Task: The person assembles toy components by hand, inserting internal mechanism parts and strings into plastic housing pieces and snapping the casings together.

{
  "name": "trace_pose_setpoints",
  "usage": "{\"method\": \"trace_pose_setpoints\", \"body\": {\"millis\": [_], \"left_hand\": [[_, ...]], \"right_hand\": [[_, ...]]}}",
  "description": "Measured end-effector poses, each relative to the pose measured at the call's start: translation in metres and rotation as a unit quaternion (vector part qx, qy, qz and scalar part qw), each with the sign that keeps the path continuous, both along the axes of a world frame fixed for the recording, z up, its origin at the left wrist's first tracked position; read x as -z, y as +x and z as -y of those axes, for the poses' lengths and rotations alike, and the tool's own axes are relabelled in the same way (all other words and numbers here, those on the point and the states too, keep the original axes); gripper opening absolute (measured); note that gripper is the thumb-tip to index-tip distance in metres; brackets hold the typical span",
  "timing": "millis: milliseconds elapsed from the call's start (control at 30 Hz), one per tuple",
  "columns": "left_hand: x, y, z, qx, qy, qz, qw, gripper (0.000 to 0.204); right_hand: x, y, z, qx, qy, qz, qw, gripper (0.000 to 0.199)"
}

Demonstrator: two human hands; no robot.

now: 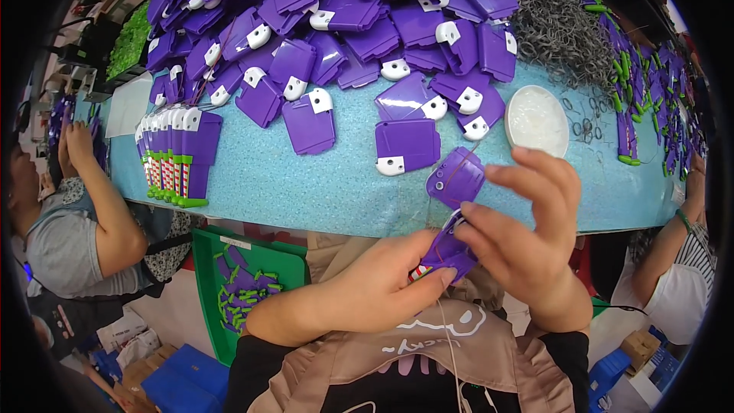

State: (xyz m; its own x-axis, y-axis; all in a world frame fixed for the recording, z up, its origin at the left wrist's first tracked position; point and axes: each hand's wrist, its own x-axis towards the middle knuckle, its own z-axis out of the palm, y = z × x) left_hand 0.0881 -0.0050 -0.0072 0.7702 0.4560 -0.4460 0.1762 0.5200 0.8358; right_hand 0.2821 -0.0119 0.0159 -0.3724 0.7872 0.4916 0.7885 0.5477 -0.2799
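My left hand [405,283] is closed round a small purple plastic part [449,252] just in front of the table edge. A striped red-and-white bit shows beside its fingers. The thumb and a finger of my right hand [527,218] pinch the upper end of the same part, while its other fingers are raised and spread. Just beyond, at the table's near edge, is a flat purple plate [456,174] with holes and a thin reddish-brown band across it. How the plate and the held part relate is hidden by my fingers.
Purple pieces with white corners [344,15] are heaped at the back. Grey rings [562,27] lie right of them, near a white dish [514,111]. Assembled pieces [172,157] stand in a row at left. Below, a green crate [200,275] holds parts. Co-workers sit on both sides.
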Motion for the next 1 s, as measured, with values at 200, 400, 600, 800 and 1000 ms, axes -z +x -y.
{"method": "trace_pose_setpoints", "body": {"millis": [200, 400, 600, 800, 1000], "left_hand": [[-0.004, 0.001, -0.006, 0.046, 0.175, 0.029, 0.983, 0.017], [-0.004, 0.0, -0.002, 0.034, 0.178, 0.029, 0.983, 0.018], [-0.004, 0.002, 0.001, -0.065, 0.211, 0.052, 0.974, 0.017], [0.0, 0.002, 0.002, -0.084, 0.174, 0.048, 0.98, 0.016], [0.007, 0.004, 0.002, -0.097, 0.278, 0.038, 0.955, 0.013]], "right_hand": [[-0.001, -0.002, -0.006, -0.065, -0.196, -0.225, 0.952, 0.021], [0.009, 0.011, 0.001, -0.18, -0.365, -0.377, 0.832, 0.03], [0.02, -0.011, 0.01, -0.105, -0.418, -0.611, 0.665, 0.047], [0.021, -0.019, 0.005, -0.097, -0.39, -0.475, 0.782, 0.046], [0.019, -0.021, -0.001, -0.062, -0.405, -0.453, 0.792, 0.044]]}}
